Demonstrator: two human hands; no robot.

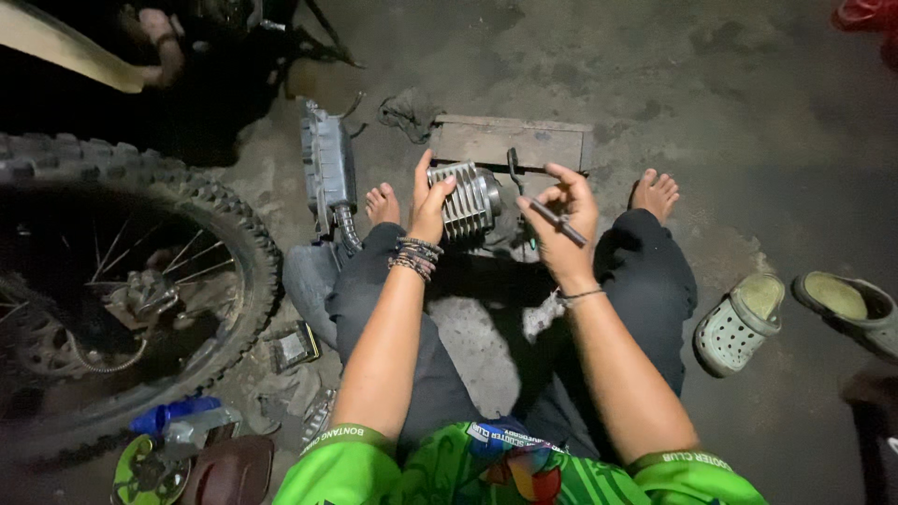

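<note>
Metal finned cylinder, likely heavy and stiff: left hand clasps its fins; beside it, right hand pinches a thin tool.

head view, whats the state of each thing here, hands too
left hand: gripping the finned cylinder
finned cylinder: held off the floor, on its side
right hand: pinching a thin rod
thin rod: held slanted
knobby wheel: upright at left
pale clogs: off the feet, on the floor
</note>
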